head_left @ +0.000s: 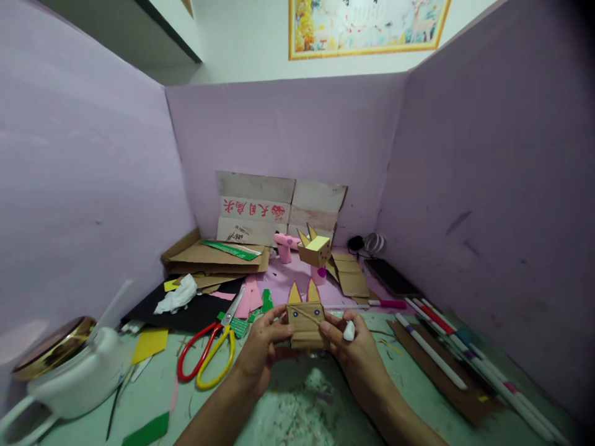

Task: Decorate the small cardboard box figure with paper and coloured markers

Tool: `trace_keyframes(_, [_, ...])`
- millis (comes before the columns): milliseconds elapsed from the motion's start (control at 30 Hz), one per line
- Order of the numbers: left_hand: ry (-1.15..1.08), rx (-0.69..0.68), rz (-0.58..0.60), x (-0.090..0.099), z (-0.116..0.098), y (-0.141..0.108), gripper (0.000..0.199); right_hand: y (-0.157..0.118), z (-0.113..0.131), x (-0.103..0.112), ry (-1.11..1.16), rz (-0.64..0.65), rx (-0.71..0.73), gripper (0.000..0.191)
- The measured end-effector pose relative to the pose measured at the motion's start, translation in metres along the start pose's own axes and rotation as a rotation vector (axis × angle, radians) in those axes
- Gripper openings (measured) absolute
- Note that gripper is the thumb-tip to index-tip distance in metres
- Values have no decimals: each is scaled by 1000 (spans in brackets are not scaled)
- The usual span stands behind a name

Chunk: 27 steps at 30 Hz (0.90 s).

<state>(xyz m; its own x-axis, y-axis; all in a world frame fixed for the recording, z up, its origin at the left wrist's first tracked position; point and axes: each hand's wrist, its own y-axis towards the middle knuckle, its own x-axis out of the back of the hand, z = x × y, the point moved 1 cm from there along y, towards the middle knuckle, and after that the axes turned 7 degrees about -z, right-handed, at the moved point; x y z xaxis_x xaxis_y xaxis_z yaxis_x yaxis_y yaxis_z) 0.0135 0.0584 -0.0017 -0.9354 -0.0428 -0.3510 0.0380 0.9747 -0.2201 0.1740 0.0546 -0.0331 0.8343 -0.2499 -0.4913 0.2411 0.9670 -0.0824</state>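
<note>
A small cardboard box [307, 336] with two yellow pointed ears, outlined in dark purple, and two drawn eyes is held upright between my hands. My left hand [264, 341] grips its left side, thumb on the front. On the right side, my right hand [351, 347] presses its fingers to the box. A white marker end [349, 330] sticks out between the right-hand fingers; the rest of it is hidden. A thin line or strip slants across the box front. Behind stands a pink figure [284, 248] and a similar eared box head [315, 250] on a pink support.
Scissors [227, 322] with red and yellow handles lie left of my left hand. A white mug [79, 371] stands at far left. Cardboard sheets [223, 257] and white tissue [177, 294] lie behind. Several markers [432, 353] and a phone [391, 277] lie right.
</note>
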Motion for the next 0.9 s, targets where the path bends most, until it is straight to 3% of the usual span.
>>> trace_keyframes(267, [-44, 47, -19, 0, 11, 6, 65, 0, 1, -5, -66, -55, 51, 55])
trace_keyframes(400, [-81, 50, -72, 3, 18, 9, 58, 4, 18, 2, -156, -135, 174, 42])
trace_keyframes(500, [-112, 62, -101, 7, 24, 9, 53, 9, 29, 13, -188, -177, 270, 44])
trace_keyframes(633, [-144, 73, -102, 7, 29, 4, 53, 6, 21, 15, -255, -109, 227, 55])
trace_keyframes(800, [-172, 58, -33, 3, 32, 1, 63, -5, 1, 6, -297, 58, 117, 57])
trace_keyframes(900, [-172, 48, -17, 3, 33, 1, 71, -7, -2, 5, -311, 84, 81, 57])
